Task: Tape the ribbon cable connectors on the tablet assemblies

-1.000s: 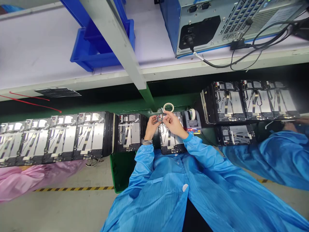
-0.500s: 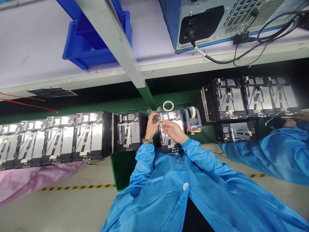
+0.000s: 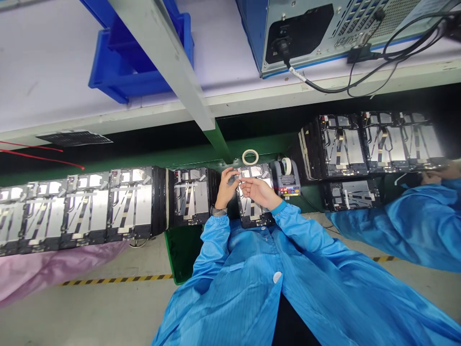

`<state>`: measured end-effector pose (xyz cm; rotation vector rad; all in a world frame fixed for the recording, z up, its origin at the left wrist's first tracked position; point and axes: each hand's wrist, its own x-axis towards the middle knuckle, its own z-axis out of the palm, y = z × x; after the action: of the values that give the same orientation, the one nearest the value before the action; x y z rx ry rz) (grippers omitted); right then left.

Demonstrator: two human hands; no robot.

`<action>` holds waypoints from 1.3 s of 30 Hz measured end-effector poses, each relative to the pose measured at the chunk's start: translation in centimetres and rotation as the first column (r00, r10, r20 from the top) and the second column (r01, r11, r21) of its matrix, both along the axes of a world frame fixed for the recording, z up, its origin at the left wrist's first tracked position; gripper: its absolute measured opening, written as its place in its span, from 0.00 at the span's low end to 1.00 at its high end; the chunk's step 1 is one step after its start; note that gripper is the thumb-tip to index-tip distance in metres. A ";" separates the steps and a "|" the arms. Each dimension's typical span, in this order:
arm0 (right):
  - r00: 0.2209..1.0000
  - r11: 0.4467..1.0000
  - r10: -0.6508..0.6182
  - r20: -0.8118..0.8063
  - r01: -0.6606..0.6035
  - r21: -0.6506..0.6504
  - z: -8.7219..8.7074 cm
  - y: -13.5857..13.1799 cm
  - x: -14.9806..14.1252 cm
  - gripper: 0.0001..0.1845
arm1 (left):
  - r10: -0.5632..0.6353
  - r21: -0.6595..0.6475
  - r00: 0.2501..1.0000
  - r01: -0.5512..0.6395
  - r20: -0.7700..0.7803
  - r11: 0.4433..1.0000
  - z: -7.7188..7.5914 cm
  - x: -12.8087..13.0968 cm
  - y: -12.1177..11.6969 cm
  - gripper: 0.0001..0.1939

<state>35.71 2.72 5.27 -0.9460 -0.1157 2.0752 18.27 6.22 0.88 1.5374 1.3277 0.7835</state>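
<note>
Before me lies an uncovered tablet [image 3: 248,215], its silver battery area and dark ribbon cables exposed. My left hand [image 3: 225,188] bends round its upper left corner, thumb and forefinger curled at the edge. Close beside the left thumb, my right hand [image 3: 262,192] is over the tablet with its palm partly turned up and its fingers pinched together. Whatever is in that pinch is too small to make out. Behind the tablet lies a roll of tape [image 3: 250,156]. A tape dispenser [image 3: 288,179] with a lit red display stands to its right.
Left of me is a smaller stack of tablets [image 3: 191,198], then a long row of tablets [image 3: 131,199]. More tablets [image 3: 344,144] stand at right, near a co-worker's blue sleeve [image 3: 403,230]. A pink sleeve [image 3: 65,262] shows at left. Overhead runs a shelf edge [image 3: 248,102].
My right hand has rolled from back-up to palm partly up and drawn slightly down from the tablet's top edge. My left hand stays at the corner. The view has shifted slightly.
</note>
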 end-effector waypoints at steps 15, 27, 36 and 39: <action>0.821 0.887 0.200 0.535 -0.383 0.257 0.3 -1.6 2.2 0.18 | -0.031 -0.006 0.998 0.031 -0.046 1.000 0.3 -0.5 0.1 0.12; -0.163 0.225 -0.409 0.898 -0.972 -0.074 0.0 1.8 2.5 0.28 | -0.048 0.020 0.996 0.050 -0.076 0.999 -0.3 -0.8 0.5 0.12; -0.173 0.314 -0.517 0.838 -0.949 -0.002 -0.2 1.7 5.4 0.25 | -0.045 0.023 0.978 0.051 -0.201 0.998 1.0 -0.4 0.6 0.12; -0.173 0.563 -0.503 0.847 -0.809 0.169 -0.4 -0.4 6.9 0.23 | -0.035 0.035 0.969 0.044 -0.245 0.998 1.5 0.0 1.0 0.12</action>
<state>42.58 2.36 4.86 -1.7015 -2.1239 0.4336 18.28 7.25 2.35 1.7306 1.4614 0.6129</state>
